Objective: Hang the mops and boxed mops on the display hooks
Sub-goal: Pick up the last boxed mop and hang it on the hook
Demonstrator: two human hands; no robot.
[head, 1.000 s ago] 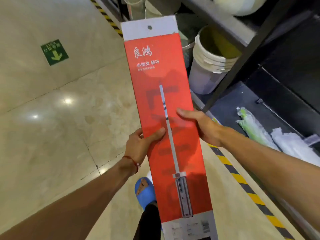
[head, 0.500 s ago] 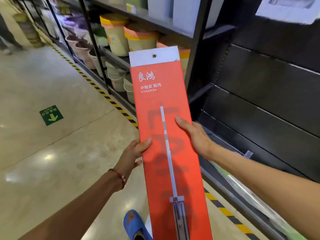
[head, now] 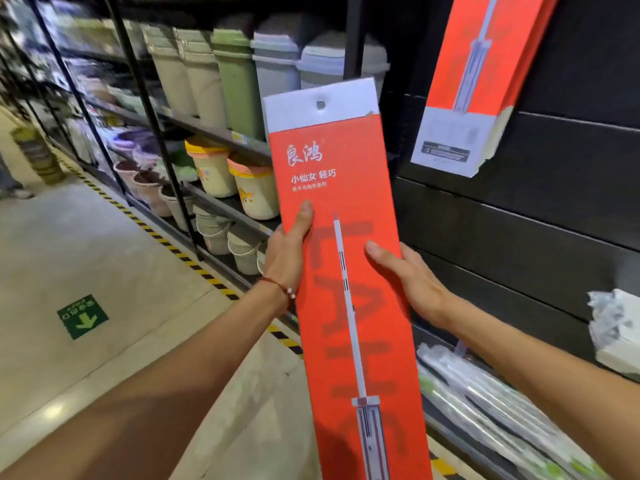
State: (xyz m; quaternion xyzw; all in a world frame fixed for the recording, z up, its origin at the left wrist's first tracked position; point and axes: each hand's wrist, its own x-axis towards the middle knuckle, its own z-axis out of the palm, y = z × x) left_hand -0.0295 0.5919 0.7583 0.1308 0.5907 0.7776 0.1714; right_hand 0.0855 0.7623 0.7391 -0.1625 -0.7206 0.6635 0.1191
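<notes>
Nearest the camera, both forearms reach forward and up, and between them stands the boxed mop (head: 349,306), held upright and tilted slightly left at its top. The left hand (head: 287,251), with a red string bracelet (head: 277,285) at the wrist, grasps the box's left edge with the thumb laid on the front. The right hand (head: 408,278) grasps the right edge at about the same height, thumb also on the front. On both hands the other fingers go behind the carton, out of sight. Gripping both edges at mid-length probably keeps the long, narrow carton from swinging while its top is aimed.

The carton is red-orange with white Chinese lettering, a printed picture of a slim flat mop down its middle, and a grey-white header card. A small metal-ringed hang hole (head: 321,105) sits in the centre of that card, the part that must meet a hook.

Beyond the right arm, wrapped mops (head: 485,393) lie on the low shelf, with a white package (head: 616,334) above them. Farther back is the dark slatted back panel (head: 519,220), where a hung boxed mop (head: 478,81) of the same design is already up. No free hook shows. To the left, shelves carry buckets (head: 214,168) and lidded bins (head: 242,74) above a hazard-taped floor (head: 104,237).
</notes>
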